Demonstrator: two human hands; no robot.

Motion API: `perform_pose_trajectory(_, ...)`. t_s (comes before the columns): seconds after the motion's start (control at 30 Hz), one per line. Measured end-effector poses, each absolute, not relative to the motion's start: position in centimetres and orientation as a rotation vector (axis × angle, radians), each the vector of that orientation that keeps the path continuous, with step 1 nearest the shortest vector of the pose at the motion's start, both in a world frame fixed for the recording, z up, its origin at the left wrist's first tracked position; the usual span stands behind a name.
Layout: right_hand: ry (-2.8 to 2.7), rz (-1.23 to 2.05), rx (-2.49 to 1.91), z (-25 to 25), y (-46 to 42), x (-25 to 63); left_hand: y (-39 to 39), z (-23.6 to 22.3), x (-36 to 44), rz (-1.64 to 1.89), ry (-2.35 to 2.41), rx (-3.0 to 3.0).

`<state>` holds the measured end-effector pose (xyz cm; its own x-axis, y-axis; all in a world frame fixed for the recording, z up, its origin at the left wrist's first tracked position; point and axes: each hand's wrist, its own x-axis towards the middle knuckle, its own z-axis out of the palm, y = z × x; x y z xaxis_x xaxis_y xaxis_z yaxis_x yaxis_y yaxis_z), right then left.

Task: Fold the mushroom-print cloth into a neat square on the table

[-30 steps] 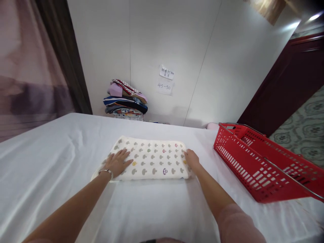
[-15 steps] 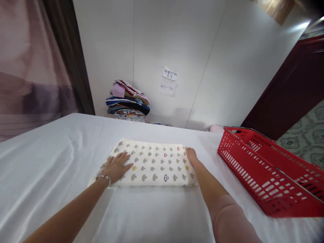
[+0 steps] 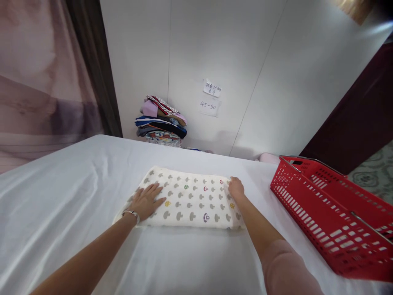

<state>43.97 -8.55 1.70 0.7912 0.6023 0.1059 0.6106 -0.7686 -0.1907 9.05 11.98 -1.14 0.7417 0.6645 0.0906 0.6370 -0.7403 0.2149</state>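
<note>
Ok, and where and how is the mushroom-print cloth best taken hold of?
Probably pinch the cloth by its right edge, coming in from the right. It lies flat, so an edge likely offers the best grip; the right hand is at that edge, near the far corner, while the left hand lies spread on the left part.

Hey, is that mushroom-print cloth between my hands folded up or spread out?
Folded, it appears: the mushroom-print cloth has a thick, rounded front edge. How many layers, I cannot tell.
</note>
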Motion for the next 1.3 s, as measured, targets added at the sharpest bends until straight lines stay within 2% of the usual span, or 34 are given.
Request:
perform_pose_trajectory(0.1, -1.150, -0.107, -2.684, 1.6, -7.7, 43.1, 12.1, -1.4, 9.0, 0.248, 1.040, 2.770)
perform_pose_trajectory(0.2, -1.303, 0.048, -2.662, 0.8, -7.1, 42.5, 12.0, -1.5, 9.0, 0.257, 1.051, 2.759)
perform_pose_trajectory(0.47, -1.268, 0.263, -2.777, 0.2, -6.1, 43.3, 11.6, -1.1, 9.0, 0.259, 1.041, 2.731)
perform_pose_trajectory(0.63, -1.303, 0.142, -2.744, 0.8, -4.6, 42.0, 11.4, -0.9, 8.9, 0.260, 1.040, 2.721)
perform_pose_trajectory(0.9, -1.377, 0.253, -2.710, -0.4, -3.5, 40.7, 11.2, -0.8, 8.8, 0.249, 1.037, 2.715)
perform_pose_trajectory(1.13, -1.324, 0.334, -2.692, 0.7, -4.4, 39.0, 11.2, -0.7, 8.9, 0.214, 1.032, 2.684)
perform_pose_trajectory(1.3, -1.480, 0.377, -2.633, -0.1, -8.7, 36.3, 10.8, -0.4, 8.9, 0.218, 1.032, 2.661)
